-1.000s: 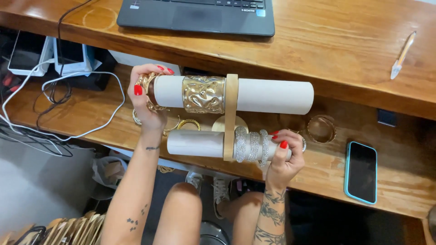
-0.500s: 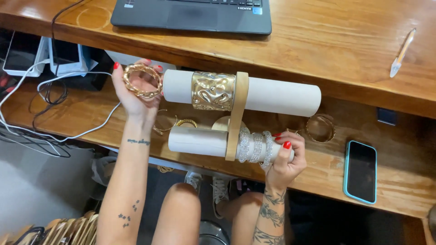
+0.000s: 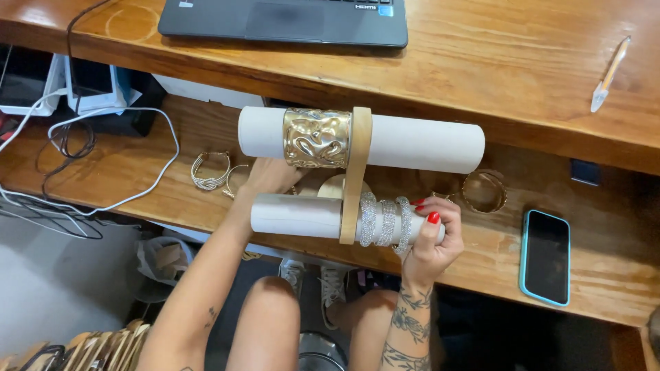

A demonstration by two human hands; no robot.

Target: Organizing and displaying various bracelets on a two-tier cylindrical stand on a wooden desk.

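Gripping the lower roll's [image 3: 295, 215] end beside three sparkly bangles [image 3: 386, 222]: right hand [image 3: 430, 240], fingers closed around it. Left hand [image 3: 269, 175] reaching behind the bracelet stand [image 3: 357, 172] at the tabletop's [image 3: 137, 165] front edge, grip hidden. Risk: bangles sliding off if tilted; gold cuff [image 3: 317, 137] likewise on the upper roll.

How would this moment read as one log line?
left hand: behind bracelet stand | right hand: grips lower roll | gold cuff: upper roll
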